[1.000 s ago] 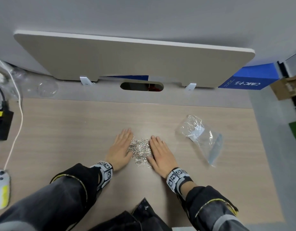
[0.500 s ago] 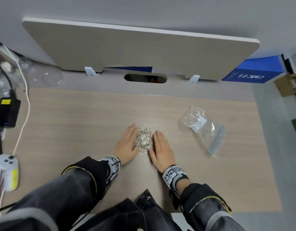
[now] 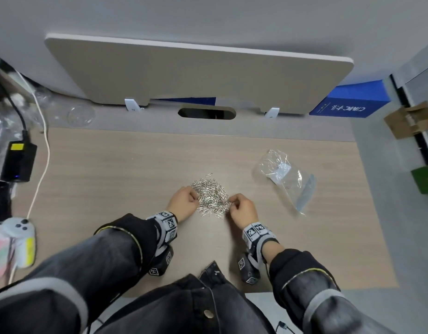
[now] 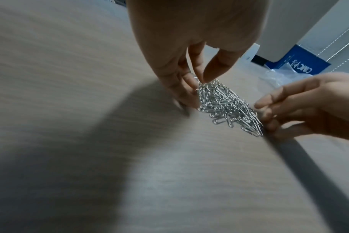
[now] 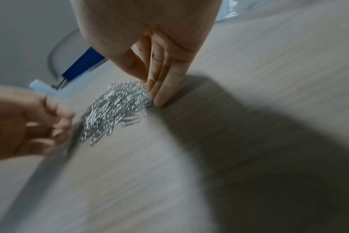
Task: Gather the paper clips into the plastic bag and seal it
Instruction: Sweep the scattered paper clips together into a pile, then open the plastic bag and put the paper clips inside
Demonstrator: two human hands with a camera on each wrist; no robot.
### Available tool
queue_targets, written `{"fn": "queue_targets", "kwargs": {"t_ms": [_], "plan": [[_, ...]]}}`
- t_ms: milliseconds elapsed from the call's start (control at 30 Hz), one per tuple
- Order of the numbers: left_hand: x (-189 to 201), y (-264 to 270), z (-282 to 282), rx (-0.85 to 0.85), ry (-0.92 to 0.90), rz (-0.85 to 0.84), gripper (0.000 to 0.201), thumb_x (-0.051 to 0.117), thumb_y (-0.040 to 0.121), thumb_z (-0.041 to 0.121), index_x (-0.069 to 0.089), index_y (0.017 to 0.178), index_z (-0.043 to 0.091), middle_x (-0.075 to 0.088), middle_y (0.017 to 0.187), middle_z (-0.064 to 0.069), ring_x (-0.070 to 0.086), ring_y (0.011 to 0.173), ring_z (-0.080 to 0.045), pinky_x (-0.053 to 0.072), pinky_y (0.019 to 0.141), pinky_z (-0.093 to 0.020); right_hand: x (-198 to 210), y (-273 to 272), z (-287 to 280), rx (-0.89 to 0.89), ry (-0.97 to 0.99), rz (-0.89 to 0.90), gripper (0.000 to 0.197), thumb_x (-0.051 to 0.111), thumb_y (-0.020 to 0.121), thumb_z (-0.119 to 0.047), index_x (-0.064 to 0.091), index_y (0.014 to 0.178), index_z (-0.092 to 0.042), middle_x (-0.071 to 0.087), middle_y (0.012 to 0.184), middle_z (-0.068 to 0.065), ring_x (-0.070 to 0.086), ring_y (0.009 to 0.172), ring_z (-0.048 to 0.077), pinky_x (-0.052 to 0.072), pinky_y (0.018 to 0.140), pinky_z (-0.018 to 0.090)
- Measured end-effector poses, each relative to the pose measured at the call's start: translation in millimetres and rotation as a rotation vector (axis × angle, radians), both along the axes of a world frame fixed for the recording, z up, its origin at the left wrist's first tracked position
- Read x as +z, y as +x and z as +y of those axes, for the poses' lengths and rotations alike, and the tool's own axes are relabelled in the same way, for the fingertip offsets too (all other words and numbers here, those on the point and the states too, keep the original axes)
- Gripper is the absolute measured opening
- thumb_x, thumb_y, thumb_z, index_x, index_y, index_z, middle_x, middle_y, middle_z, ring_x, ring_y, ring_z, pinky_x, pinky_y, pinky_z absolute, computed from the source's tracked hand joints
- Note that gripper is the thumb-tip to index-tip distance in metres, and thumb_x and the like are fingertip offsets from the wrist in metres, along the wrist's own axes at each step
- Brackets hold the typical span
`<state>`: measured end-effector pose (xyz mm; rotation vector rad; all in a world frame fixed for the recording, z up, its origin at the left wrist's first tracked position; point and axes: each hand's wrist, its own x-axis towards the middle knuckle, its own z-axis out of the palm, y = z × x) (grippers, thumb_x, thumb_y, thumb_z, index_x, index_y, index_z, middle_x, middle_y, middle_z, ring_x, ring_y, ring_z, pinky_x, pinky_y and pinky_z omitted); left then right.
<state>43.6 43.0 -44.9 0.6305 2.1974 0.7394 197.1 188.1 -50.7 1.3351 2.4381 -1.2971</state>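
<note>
two hands flank one heap, and we have the paper clips (image 3: 210,198) pinned between them on the wooden desk (image 3: 111,179). our left hand (image 3: 184,203) sits tight against the heap's left edge, fingers curled down, thumb and forefinger closing on the top clips in the left wrist view, the other fingertips (image 4: 186,100) touching the desk beside the heap. our right hand (image 3: 243,209) touches the heap's right edge, fingers (image 5: 165,88) pressed together and pointing down, thumb tucked in toward them at the clips; whether it has any clip pinched yet, we cannot tell, that view is blurred.

now the relation that matters: the heap runs long from its far-left end to its near-right end, so our hands meet it across its short width, which looks good for a scoop. the clear plastic bag (image 3: 286,175) lies flat to the right of the heap and a bit farther back, well apart from it, nothing in it that we can make out but a white slip. our right hand is the nearer one to the bag, the left has the heap in its way. we judge the clips must travel rightward, or the bag must come to the heap. one stray clip (image 3: 209,175) sits just beyond the heap's far end, easy to leave behind.
</note>
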Motion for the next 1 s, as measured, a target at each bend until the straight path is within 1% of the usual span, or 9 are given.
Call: {"fn": "queue_targets", "kwargs": {"t_ms": [67,200,333,567,633,700,733,833,1000], "plan": [[3,-5,-4,-0.062,-0.088,-0.012,0.023,0.053,0.079,0.004,0.055,0.063,0.02,0.062,0.072,-0.004,0.057,0.075,-0.025,0.041,0.067,-0.028,4,8,10,0.0,-0.015,-0.047,0.025,0.051,0.079,-0.002,0.07,0.084,-0.018,0.073,0.089,0.003,0.065,0.085,0.021,0.052,0.085,0.032],[11,6,-3,-0.426,-0.277,-0.058,0.02,0.051,0.08,0.009,0.071,0.078,0.012,0.066,0.079,-0.003,0.058,0.077,-0.021,0.044,0.07,-0.025,19,18,7,0.368,0.002,-0.288,0.024,0.048,0.074,-0.01,0.068,0.074,-0.023,0.073,0.091,-0.002,0.065,0.089,0.023,0.049,0.078,0.026],[15,19,19,-0.465,-0.218,-0.055,0.018,0.054,0.082,0.014,0.072,0.083,0.013,0.073,0.091,-0.006,0.064,0.086,-0.023,0.047,0.075,-0.027,22,-1,-6,0.386,-0.045,-0.235,0.029,0.046,0.072,-0.007,0.068,0.076,-0.025,0.072,0.096,-0.003,0.064,0.093,0.022,0.049,0.083,0.026],[27,7,49,-0.429,-0.238,-0.029,0.019,0.05,0.077,0.012,0.067,0.067,0.014,0.071,0.076,-0.007,0.065,0.079,-0.025,0.051,0.071,-0.03,45,10,43,-0.03,0.141,-0.104,0.018,0.048,0.083,-0.01,0.066,0.082,-0.013,0.069,0.087,0.007,0.062,0.083,0.029,0.046,0.07,0.031],[31,5,60,-0.412,-0.228,0.002,0.02,0.048,0.077,0.013,0.06,0.061,0.014,0.066,0.07,-0.007,0.065,0.077,-0.028,0.051,0.071,-0.031,53,23,73,-0.161,0.166,-0.098,0.018,0.047,0.084,-0.009,0.065,0.084,-0.011,0.069,0.086,0.009,0.063,0.083,0.031,0.049,0.077,0.034],[37,7,72,-0.39,-0.208,0.037,0.019,0.049,0.079,0.014,0.061,0.064,0.014,0.065,0.072,-0.006,0.065,0.081,-0.029,0.051,0.073,-0.031,58,34,100,-0.275,0.245,-0.093,0.019,0.046,0.084,-0.009,0.065,0.083,-0.011,0.068,0.083,0.01,0.064,0.084,0.03,0.046,0.095,0.036],[41,7,78,-0.38,-0.194,0.052,0.018,0.05,0.08,0.015,0.064,0.068,0.015,0.066,0.076,-0.005,0.065,0.084,-0.027,0.051,0.075,-0.031,60,39,110,-0.331,0.296,-0.097,0.019,0.046,0.084,-0.009,0.065,0.084,-0.012,0.068,0.086,0.01,0.064,0.088,0.029,0.043,0.099,0.036],[49,10,96,-0.379,-0.15,0.061,0.017,0.053,0.08,0.015,0.067,0.073,0.02,0.071,0.084,-0.004,0.065,0.086,-0.025,0.05,0.077,-0.029,64,50,131,-0.512,0.396,-0.117,0.021,0.05,0.083,-0.008,0.062,0.099,-0.011,0.06,0.111,0.013,0.054,0.111,0.032,0.046,0.085,0.039],[59,12,125,-0.367,-0.103,0.044,0.019,0.054,0.083,0.013,0.071,0.076,0.017,0.071,0.085,-0.004,0.064,0.081,-0.023,0.045,0.072,-0.025,53,64,144,-0.757,0.351,-0.242,0.05,0.063,0.08,-0.024,0.046,0.122,-0.004,0.051,0.125,0.021,0.048,0.116,0.039,0.043,0.091,0.045]]}}
